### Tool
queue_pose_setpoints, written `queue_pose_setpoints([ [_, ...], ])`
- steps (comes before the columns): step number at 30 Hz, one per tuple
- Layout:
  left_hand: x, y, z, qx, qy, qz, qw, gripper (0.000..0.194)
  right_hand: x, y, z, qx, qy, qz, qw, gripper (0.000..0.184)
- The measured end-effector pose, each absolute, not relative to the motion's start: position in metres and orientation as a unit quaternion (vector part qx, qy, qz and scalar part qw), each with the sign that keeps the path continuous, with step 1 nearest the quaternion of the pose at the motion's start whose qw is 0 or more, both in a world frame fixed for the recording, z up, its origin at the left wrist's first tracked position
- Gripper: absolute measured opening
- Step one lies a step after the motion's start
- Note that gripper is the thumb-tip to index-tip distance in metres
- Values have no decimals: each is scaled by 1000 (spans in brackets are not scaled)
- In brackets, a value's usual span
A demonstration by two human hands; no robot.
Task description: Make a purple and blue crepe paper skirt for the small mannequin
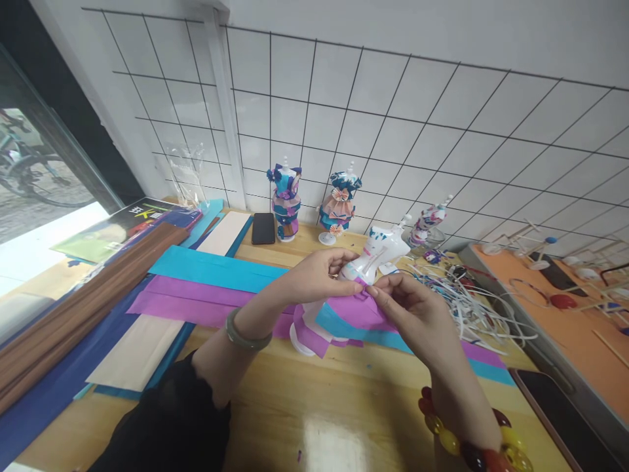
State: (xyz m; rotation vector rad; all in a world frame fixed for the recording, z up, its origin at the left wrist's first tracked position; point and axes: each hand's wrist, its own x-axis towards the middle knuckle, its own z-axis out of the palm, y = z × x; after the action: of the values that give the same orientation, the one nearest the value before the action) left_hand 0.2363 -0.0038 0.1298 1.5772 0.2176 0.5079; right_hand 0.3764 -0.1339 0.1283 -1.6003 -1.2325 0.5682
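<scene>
A small white dress form leans to the right in front of me, with bits of blue and pink on its chest. Purple crepe paper and a blue strip wrap its lower part like a skirt. At the waist, my left hand is closed, thumb pressed on the purple paper's upper edge. My right hand pinches the same edge just beside it, thumb against fingers. The fingertips nearly meet, and the part of the paper between them is hidden.
Blue paper strips and a brown roll lie at left. Two decorated dress forms stand at the back, another leans right. A black phone, tangled white strips and a second phone are around. An orange board holds wooden models.
</scene>
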Motion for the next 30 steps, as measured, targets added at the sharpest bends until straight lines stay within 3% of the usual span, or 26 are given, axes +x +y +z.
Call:
queue_pose_setpoints([
  [6,236,-3,129,709,72,217,667,39,375,-133,130,-660,-496,250,506,26],
  [13,240,-6,128,667,122,230,698,41,378,-131,124,-676,-522,205,479,23],
  [17,238,-2,132,641,175,253,704,36,376,-131,127,-653,-578,35,488,19],
  [20,235,8,132,622,236,300,683,36,369,-133,133,-611,-651,-109,437,34],
  [25,231,22,125,621,270,346,650,38,352,-131,129,-584,-727,-199,302,45],
  [30,230,22,124,664,268,349,604,37,346,-124,115,-572,-716,-289,276,43],
])
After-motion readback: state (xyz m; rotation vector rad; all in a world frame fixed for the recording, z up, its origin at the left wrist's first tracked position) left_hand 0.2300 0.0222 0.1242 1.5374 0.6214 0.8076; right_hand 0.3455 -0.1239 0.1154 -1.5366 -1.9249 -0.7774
